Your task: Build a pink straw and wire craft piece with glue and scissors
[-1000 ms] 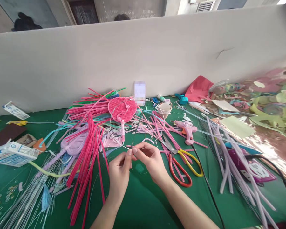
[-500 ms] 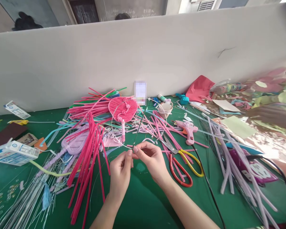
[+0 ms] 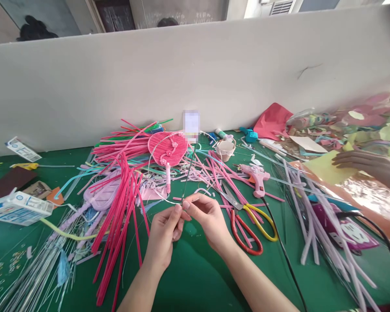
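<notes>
My left hand (image 3: pixel 166 234) and my right hand (image 3: pixel 205 217) meet above the green table, thumbs and fingertips pinched close together. Between them is the bottom of a thin white wire hoop (image 3: pixel 164 199), held upright. A thin dark green wire (image 3: pixel 189 170) rises from the same pinch point across the hoop. My right fingertips close on the foot of the green wire; the left ones grip just below, partly hiding the join. Behind the hoop lies a round pink fan (image 3: pixel 162 149) with small flowers and a handle. Scissors (image 3: pixel 235 203) with red and yellow handles lie right of my hands.
Pink pipe cleaners (image 3: pixel 117 221) and a lilac woven piece (image 3: pixel 104 193) lie left. A pink glue gun (image 3: pixel 256 177), its cord trailing forward, and lilac pipe cleaners (image 3: pixel 312 221) are right. Another person's hand (image 3: pixel 367 164) touches yellow paper (image 3: pixel 331 167). A white partition (image 3: pixel 169 82) stands behind.
The hoop and green wire have shifted slightly left and turned a little. My left fingers have shifted at the pinch. Another person's hand has come in at the right onto the yellow paper.
</notes>
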Available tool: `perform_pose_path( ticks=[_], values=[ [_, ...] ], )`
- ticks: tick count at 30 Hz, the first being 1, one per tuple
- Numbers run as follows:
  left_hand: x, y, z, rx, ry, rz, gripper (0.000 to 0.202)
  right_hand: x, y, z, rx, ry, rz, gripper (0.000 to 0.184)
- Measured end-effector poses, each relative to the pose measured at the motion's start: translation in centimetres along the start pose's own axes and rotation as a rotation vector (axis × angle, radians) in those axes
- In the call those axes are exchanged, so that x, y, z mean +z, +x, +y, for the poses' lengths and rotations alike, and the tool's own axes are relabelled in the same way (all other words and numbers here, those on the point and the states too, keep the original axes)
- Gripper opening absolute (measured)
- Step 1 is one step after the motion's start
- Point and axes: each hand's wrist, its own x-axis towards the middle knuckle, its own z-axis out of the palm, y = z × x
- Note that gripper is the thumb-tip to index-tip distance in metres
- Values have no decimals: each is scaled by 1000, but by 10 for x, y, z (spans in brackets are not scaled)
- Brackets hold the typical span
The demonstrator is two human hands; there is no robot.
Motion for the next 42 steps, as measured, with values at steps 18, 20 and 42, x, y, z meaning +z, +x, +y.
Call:
perform_pose_path(
  ticks=[18,20,42],
  values=[
    [3,1,7,-104,-210,55,48,2,-10,11,-936,-922,289,17],
    [1,1,4,-103,-212,62,48,3,-11,10,-934,-927,273,16],
    [1,0,2,-37,10,111,50,3,-17,11,-853,-831,181,23]
  ],
)
